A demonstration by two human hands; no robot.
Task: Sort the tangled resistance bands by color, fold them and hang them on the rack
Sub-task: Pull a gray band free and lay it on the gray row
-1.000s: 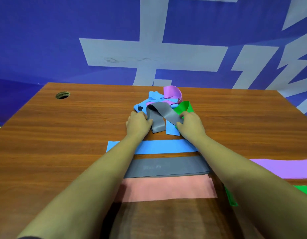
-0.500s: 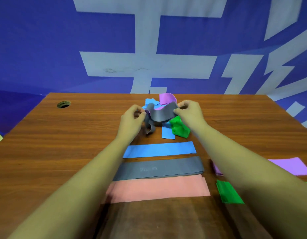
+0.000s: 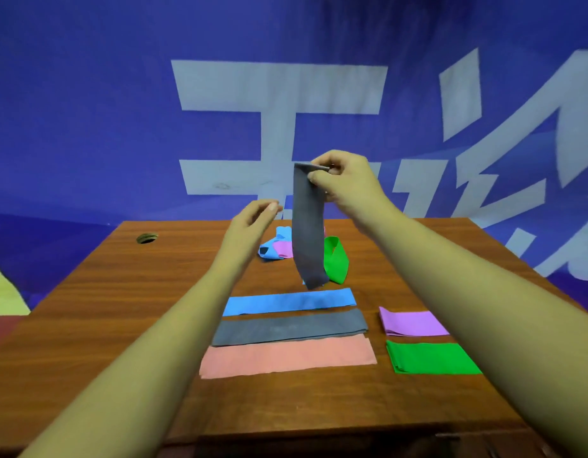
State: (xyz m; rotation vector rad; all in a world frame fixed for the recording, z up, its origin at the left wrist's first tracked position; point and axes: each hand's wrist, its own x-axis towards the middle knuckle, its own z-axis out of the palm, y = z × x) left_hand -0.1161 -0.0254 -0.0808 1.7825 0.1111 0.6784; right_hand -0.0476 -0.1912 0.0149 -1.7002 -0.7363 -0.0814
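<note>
My right hand [image 3: 345, 180] pinches the top end of a grey band [image 3: 308, 233], which hangs straight down above the table. My left hand [image 3: 253, 223] hovers just left of it with relaxed fingers and holds nothing. Behind the hanging band lies the small tangle: a blue band [image 3: 272, 247], a purple band [image 3: 282, 248] and a green loop [image 3: 336, 259]. Nearer me lie flat bands in rows: blue [image 3: 290, 302], grey [image 3: 289, 328] and pink [image 3: 287, 357]. To their right sit a folded purple band [image 3: 413, 322] and a folded green band [image 3: 431, 358].
The wooden table [image 3: 120, 309] has a round cable hole [image 3: 147, 238] at its far left. A blue banner with pale lettering [image 3: 279, 87] fills the background. No rack is in view.
The grey band has been pulled out of the tangle and lifted high by my right hand. My left hand has let go of it and risen beside it.
</note>
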